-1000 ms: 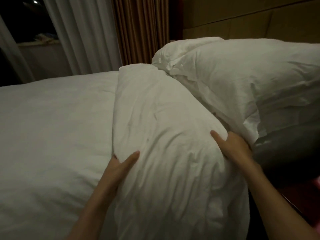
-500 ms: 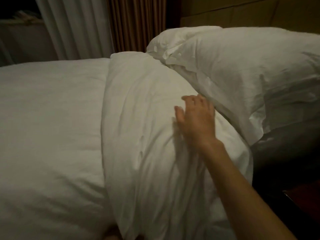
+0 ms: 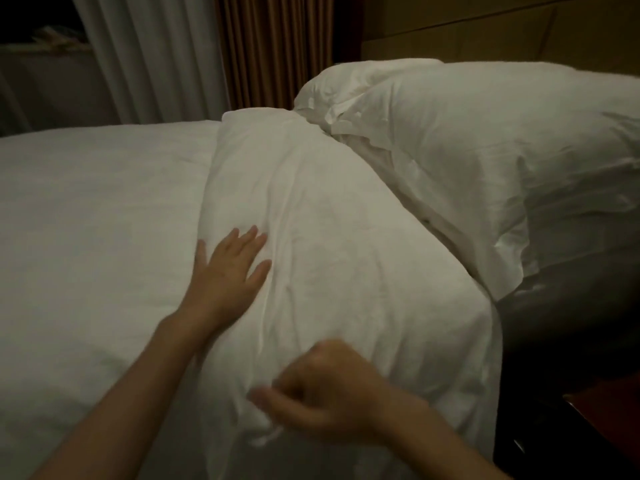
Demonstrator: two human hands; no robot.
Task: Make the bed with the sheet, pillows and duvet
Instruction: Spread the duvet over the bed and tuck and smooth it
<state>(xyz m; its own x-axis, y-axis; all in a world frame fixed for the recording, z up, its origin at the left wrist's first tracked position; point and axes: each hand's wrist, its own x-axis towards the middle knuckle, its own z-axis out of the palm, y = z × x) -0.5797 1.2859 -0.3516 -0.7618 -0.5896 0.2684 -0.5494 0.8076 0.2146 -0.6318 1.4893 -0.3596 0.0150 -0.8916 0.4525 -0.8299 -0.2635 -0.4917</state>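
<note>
A white duvet lies spread over the bed, and its top end is folded back into a thick, rounded roll that runs across the bed from the near edge toward the far side. The cloth of the roll is creased, with long wrinkles running along its length.

The left hand rests flat on the left slope of the roll, palm down, with fingers straight and spread and the thumb out to the left, next to the seam where the roll meets the flat part of the duvet. The bare forearm reaches in from the lower left corner.

The right hand is low in the view, over the near end of the roll. It is blurred. Its fingers are curled and the thumb points left; a small bunch of white cloth shows just under the thumb and fingertips, so it seems to be pinching the duvet cover there, though the blur makes this hard to confirm.

Two white pillows are stacked at the head of the bed, to the right of the roll and touching it along its right side. Their open case ends hang loose and crumpled toward the near edge. A padded headboard stands behind them.

Beyond the bed hang a white curtain and, beside it, a brown pleated curtain. A dark reddish nightstand shows at the lower right corner, just beside the bed.
</note>
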